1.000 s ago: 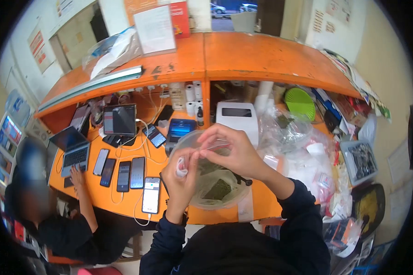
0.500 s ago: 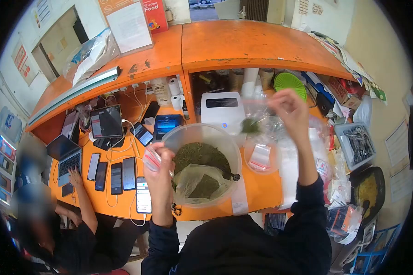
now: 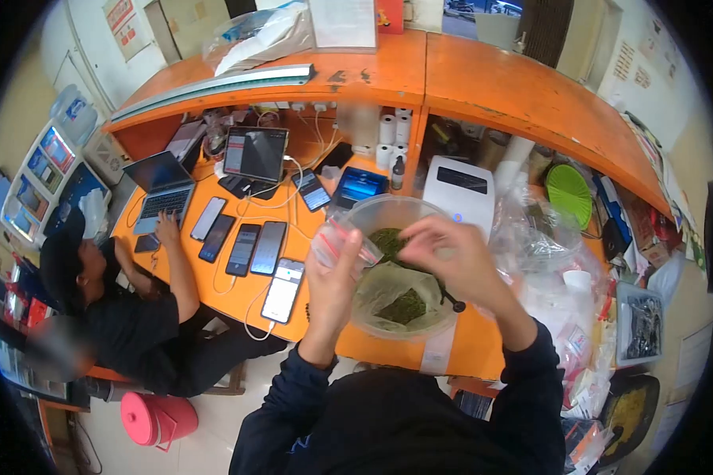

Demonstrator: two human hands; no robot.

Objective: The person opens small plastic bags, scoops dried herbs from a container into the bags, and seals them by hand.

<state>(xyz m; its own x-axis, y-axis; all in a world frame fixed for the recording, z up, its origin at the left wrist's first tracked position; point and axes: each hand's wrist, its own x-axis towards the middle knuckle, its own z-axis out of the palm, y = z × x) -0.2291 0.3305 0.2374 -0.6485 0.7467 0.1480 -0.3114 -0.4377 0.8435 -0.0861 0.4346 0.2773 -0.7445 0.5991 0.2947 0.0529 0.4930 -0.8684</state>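
Note:
My left hand [image 3: 331, 289] is closed on small clear zip bags [image 3: 337, 239] with red stripes along their tops, held over the left side of a clear round tub [image 3: 371, 210]. Over the tub's right side is my right hand [image 3: 451, 252], slightly blurred, its fingers spread and bent toward the zip bags with nothing visible in them. Dark green dried, crumbled leaf [image 3: 387, 241] lies in the tub. A translucent plastic bag [image 3: 372, 286], also in the tub, has more of the leaf inside. A black handle end [image 3: 454, 304] sticks out at the right rim.
Several phones [image 3: 269, 247], a tablet [image 3: 255, 153] and a laptop [image 3: 166, 190] lie to the left, where a co-worker [image 3: 142, 309] types. A white machine [image 3: 459, 194] stands behind the tub. Plastic bags [image 3: 523, 229] crowd the right. An orange shelf [image 3: 515, 75] edges the back.
My right hand has come left and down from beyond the tub to above it; the small bag of green leaf is gone from its fingers. The camera view has turned left.

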